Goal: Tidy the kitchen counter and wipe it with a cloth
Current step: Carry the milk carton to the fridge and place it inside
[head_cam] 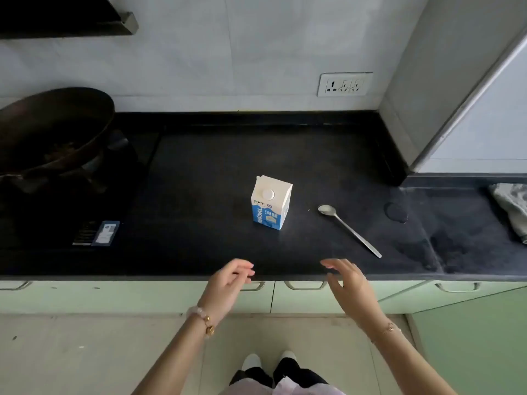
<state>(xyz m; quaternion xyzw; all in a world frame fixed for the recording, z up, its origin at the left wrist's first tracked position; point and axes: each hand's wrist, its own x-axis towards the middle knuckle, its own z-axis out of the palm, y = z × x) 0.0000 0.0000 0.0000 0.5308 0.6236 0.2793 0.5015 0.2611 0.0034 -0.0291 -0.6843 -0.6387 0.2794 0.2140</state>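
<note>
Head view: a black table (199,172) runs along a pale tiled wall, with light green drawers (142,297) under its front edge. A blue and white carton (271,203) stands upright near the middle of the table, its round white cap on the sloped top. Just to its right, not touching it, a metal spoon (346,228) lies flat, bowl toward the carton and handle angled toward the front right. At the far right edge a grey cloth (513,208) lies crumpled on the table, well apart from the spoon and partly cut off by the frame. A round dark mark (395,212) sits on the table between spoon and cloth.

On the left a dark wok (54,129) rests tilted on a stove (74,201), with a sticker on the stove's front corner. A white socket strip (344,84) is fixed to the wall above the table.

Both hands hover at the table's front edge, holding nothing. The left hand (229,282) has its fingers loosely curled and slightly apart, a bead bracelet (201,319) on the wrist. The right hand (349,283) has its fingers spread and gently bent, tips toward the carton, a thin chain at the wrist. Neither touches carton or spoon.
</note>
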